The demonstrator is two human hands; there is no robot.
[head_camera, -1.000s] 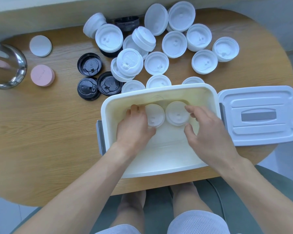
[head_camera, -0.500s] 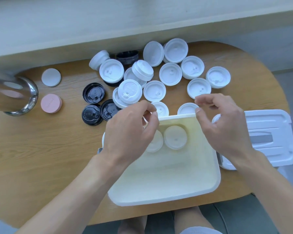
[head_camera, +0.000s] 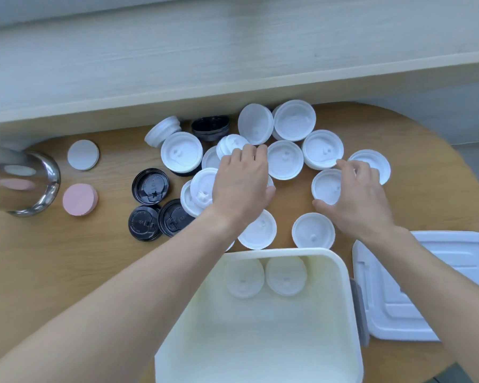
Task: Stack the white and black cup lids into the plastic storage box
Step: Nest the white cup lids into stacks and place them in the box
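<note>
Many white cup lids (head_camera: 181,152) lie scattered at the back of the wooden table, with three black lids (head_camera: 150,186) flat to their left and a black stack (head_camera: 210,128) behind. The cream plastic storage box (head_camera: 288,252) stands near me with two white lids (head_camera: 245,277) side by side on its floor. My left hand (head_camera: 241,183) is spread palm down over the lid pile, hiding a lid beneath it. My right hand (head_camera: 354,194) curves around a single white lid (head_camera: 328,186) that lies on the table, thumb at its near edge, fingers at its far edge.
The box's white cover (head_camera: 426,286) lies on the table to the right of the box. A steel pot (head_camera: 20,183) stands at the far left, with a pink disc (head_camera: 80,199) and a grey disc (head_camera: 83,155) beside it. A wooden ledge runs behind the table.
Both hands left the two lids in the box, rose over its far rim and reached forward onto the loose white lids. My view has tilted forward.
</note>
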